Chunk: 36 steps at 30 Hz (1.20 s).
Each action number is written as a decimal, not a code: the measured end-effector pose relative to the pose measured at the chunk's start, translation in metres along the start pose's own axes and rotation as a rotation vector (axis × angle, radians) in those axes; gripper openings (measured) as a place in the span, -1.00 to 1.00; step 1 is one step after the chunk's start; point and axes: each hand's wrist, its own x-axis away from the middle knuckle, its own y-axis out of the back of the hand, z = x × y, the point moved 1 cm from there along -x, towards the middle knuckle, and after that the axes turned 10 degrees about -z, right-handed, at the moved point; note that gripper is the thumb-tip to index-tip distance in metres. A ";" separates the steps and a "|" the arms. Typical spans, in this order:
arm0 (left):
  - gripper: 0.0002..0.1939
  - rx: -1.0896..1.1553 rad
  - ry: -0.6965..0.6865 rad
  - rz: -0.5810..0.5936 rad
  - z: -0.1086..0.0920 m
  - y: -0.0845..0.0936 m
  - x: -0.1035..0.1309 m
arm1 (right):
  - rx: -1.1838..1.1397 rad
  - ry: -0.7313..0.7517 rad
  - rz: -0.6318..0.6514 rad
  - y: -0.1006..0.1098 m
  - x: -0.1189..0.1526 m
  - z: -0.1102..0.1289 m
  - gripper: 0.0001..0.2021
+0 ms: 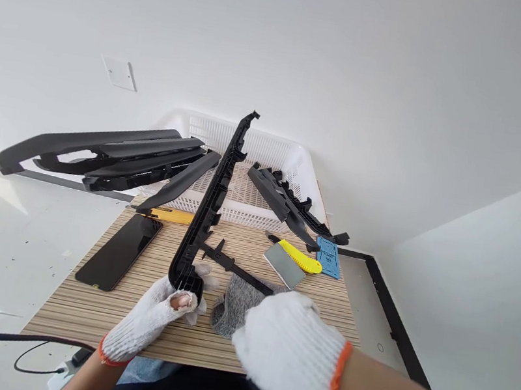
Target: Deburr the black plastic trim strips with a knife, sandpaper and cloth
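Note:
My left hand, in a white knit glove with an orange cuff, is closed around the lower bent end of a long black plastic trim piece. Its thumb shows bare through the glove. The piece slants up and away, its ribbed, clipped side toward me. My right hand, gloved alike, is curled at the far end of a black caliper, whose jaws point toward the trim piece. The right fingers are mostly hidden beneath the glove's back. Between the hands lies a grey cloth, partly covered by the right glove.
A white plastic basket behind carries several black trim pieces, some overhanging left. On the striped table lie a black phone, a yellow-handled tool, a yellow utility knife, a grey block and a blue card.

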 end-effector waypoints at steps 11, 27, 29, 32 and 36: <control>-0.55 0.071 0.074 0.098 0.013 -0.006 0.000 | 0.166 -0.378 0.012 -0.055 -0.016 -0.079 -0.54; -0.53 0.349 0.157 0.056 0.004 -0.015 -0.017 | -0.030 -0.548 -0.206 -0.086 -0.005 -0.075 -0.58; -0.62 0.421 0.157 0.020 0.005 -0.017 -0.023 | -0.051 -0.561 -0.222 -0.091 -0.006 -0.077 -0.58; -0.59 0.490 0.157 -0.003 0.006 -0.019 -0.030 | -0.083 -0.572 -0.211 -0.094 -0.010 -0.079 -0.57; -0.55 0.470 0.175 -0.046 0.011 -0.017 -0.037 | -0.136 -0.596 -0.176 -0.091 -0.013 -0.079 -0.58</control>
